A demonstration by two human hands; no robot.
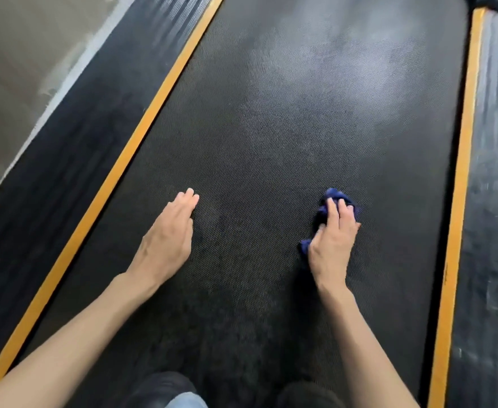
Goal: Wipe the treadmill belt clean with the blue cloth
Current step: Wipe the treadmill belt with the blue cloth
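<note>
Dim light, glare on belt (315, 83), blurred edges

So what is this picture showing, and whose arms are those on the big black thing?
The arms belong to a person with a camera worn on the head, so you see what they see, looking down. The big black bumpy surface is a treadmill belt, the moving floor people run on. The orange stripes mark its two edges. The person's right hand presses a crumpled dark blue cloth onto the belt to wipe it. The left hand is flat and open, holding nothing, low over the belt; whether it touches is hard to tell. At the bottom you can glimpse the person's knees.
</note>
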